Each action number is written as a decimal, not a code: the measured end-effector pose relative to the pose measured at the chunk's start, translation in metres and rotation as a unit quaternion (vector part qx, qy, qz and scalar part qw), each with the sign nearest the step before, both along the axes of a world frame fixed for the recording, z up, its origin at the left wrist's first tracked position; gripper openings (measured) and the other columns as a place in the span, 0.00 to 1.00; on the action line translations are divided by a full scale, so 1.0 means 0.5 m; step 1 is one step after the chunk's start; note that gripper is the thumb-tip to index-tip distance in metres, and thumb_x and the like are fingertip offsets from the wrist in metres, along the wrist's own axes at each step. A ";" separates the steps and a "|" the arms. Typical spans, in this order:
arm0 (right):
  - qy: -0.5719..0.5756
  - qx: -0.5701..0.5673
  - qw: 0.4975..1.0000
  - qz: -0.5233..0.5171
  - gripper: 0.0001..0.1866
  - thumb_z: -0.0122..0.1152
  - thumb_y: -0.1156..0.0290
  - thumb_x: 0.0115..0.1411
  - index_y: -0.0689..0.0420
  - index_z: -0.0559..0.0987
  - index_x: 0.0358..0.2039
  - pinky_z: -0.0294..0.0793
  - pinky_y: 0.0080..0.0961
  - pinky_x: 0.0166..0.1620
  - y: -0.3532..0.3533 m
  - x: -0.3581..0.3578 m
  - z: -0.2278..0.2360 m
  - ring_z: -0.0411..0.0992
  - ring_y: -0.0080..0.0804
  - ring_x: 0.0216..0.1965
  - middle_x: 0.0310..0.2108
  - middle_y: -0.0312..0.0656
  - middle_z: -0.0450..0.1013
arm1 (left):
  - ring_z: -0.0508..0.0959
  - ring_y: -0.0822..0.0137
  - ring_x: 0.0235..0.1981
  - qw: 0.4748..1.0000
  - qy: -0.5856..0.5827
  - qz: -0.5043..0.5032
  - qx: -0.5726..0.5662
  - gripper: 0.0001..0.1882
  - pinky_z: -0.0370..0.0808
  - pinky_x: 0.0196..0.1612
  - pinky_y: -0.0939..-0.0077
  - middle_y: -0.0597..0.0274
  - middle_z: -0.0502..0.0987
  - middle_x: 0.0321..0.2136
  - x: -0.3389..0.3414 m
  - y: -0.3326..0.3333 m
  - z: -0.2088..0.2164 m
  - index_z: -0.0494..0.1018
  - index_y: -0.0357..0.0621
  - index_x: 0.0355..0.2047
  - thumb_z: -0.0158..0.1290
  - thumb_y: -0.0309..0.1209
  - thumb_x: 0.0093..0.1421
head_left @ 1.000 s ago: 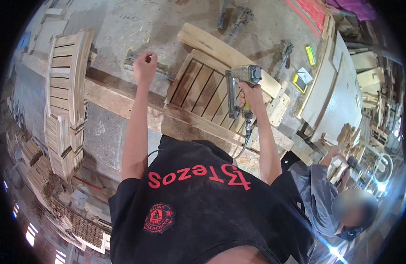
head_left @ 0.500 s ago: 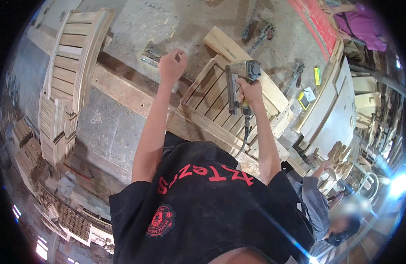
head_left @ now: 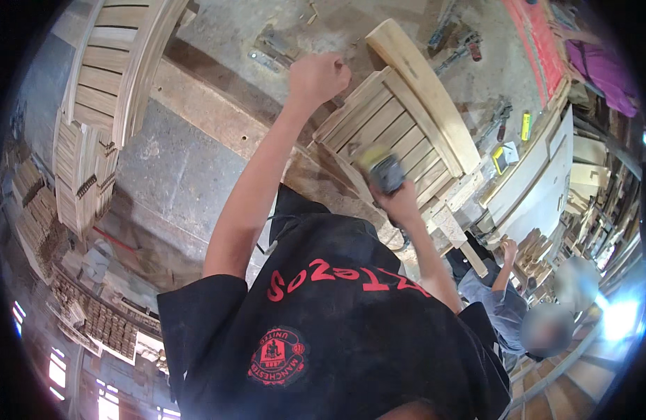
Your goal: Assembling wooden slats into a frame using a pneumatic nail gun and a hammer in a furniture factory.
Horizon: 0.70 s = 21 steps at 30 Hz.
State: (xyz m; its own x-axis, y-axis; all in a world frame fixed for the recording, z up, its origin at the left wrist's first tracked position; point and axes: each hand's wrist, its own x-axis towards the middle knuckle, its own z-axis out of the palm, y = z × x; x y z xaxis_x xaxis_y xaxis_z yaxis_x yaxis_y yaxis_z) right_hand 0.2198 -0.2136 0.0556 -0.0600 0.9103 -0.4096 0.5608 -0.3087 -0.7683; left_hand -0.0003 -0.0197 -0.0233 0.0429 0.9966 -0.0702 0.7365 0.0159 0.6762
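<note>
My right hand (head_left: pixel 398 201) is wrapped around a nail gun (head_left: pixel 382 170), blurred by motion, above the near side of a slatted wooden panel (head_left: pixel 391 124). A thick, slightly curved wooden board (head_left: pixel 426 94) lies along the panel's far right edge. Just beyond the panel's far left corner, my left hand (head_left: pixel 318 79) is raised with its fingers curled in. Whatever those fingers may hold is hidden.
Finished slatted panels (head_left: pixel 102 84) are stacked at the left. Hand tools (head_left: pixel 466 49) and a metal piece (head_left: pixel 265 59) lie beyond the work. A yellow-white box (head_left: pixel 505 158) sits at the right. A co-worker (head_left: pixel 494 297) is at lower right.
The nail gun has come back toward me and left across the panel, tilting as it moved. My left hand has shifted right, closer to the panel's corner. The whole view has turned slightly.
</note>
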 end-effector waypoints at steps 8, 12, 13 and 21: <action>-0.166 -0.105 0.964 0.181 0.35 0.70 0.64 0.43 0.63 0.71 0.51 0.76 0.48 0.37 -0.041 -0.084 -0.046 0.76 0.57 0.33 0.28 0.58 0.76 | 0.78 0.57 0.21 0.997 -0.029 0.049 0.044 0.09 0.74 0.27 0.65 0.61 0.74 0.13 0.006 -0.002 -0.007 0.79 0.51 0.26 0.56 0.40 0.51; -0.142 -0.108 0.969 0.168 0.32 0.70 0.66 0.42 0.64 0.72 0.48 0.75 0.47 0.36 -0.031 -0.101 -0.019 0.75 0.58 0.32 0.26 0.57 0.76 | 0.78 0.57 0.21 0.998 -0.024 0.053 0.036 0.10 0.73 0.27 0.65 0.61 0.75 0.15 0.004 -0.009 -0.012 0.80 0.51 0.27 0.56 0.41 0.52; -0.132 -0.129 0.969 0.161 0.32 0.70 0.68 0.40 0.64 0.72 0.47 0.75 0.47 0.36 -0.025 -0.108 -0.008 0.75 0.59 0.32 0.27 0.57 0.75 | 0.77 0.58 0.21 0.998 -0.021 0.058 0.029 0.10 0.73 0.27 0.66 0.62 0.75 0.15 0.004 -0.011 -0.014 0.80 0.52 0.27 0.56 0.41 0.52; -0.152 -0.149 0.962 0.168 0.31 0.70 0.64 0.43 0.65 0.72 0.47 0.75 0.48 0.38 -0.040 -0.092 -0.010 0.75 0.57 0.33 0.26 0.57 0.76 | 0.75 0.60 0.21 0.998 -0.024 0.051 -0.006 0.09 0.72 0.28 0.66 0.64 0.73 0.15 0.002 -0.011 0.000 0.79 0.52 0.29 0.55 0.41 0.53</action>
State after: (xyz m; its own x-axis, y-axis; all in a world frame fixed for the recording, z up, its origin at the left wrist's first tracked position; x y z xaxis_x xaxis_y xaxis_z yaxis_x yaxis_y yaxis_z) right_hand 0.1739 -0.2334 0.0506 -0.1665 0.6993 -0.6952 0.8526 -0.2521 -0.4578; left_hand 0.0006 -0.0254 -0.0235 -0.0548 0.9950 -0.0830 0.6974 0.0976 0.7100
